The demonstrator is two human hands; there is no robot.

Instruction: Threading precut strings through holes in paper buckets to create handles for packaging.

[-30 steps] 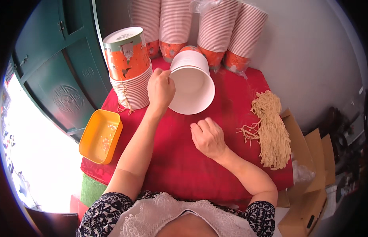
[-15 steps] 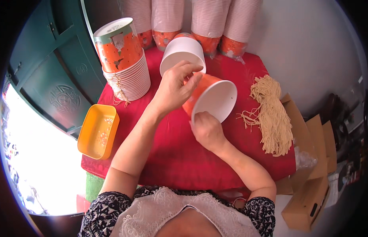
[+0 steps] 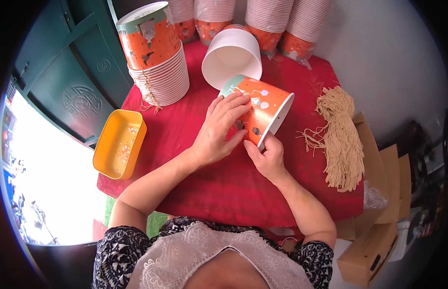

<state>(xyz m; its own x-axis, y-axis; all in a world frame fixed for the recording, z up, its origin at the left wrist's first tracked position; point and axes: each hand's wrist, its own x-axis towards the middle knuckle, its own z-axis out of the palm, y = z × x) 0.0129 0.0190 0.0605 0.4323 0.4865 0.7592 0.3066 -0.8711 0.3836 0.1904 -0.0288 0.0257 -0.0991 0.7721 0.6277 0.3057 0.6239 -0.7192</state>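
A paper bucket (image 3: 267, 98) printed in orange and green lies tilted on its side between my hands above the red-covered table, its white mouth turned to the right. Against its printed wall rests my left hand (image 3: 217, 125), fingers spread over the near side and holding it. My right hand (image 3: 269, 159) pinches the near part of the rim between thumb and fingers. A small dark spot, maybe a hole, shows inside near the rim. Just behind, a second white-lined bucket (image 3: 233, 55) lies with its opening toward me.
At the left rises a stack of nested buckets (image 3: 161, 79) with cord hanging down it. Nearer stands a yellow tub (image 3: 111, 166) holding small bits. Beige cords (image 3: 344, 139) lie bundled at the right edge. Wrapped bucket stacks (image 3: 269, 17) line the back; cardboard boxes (image 3: 366, 255) sit at right.
The bucket in my hands has turned, so its printed side now faces up toward me. My left hand has come down onto its wall; my right still grips the rim.
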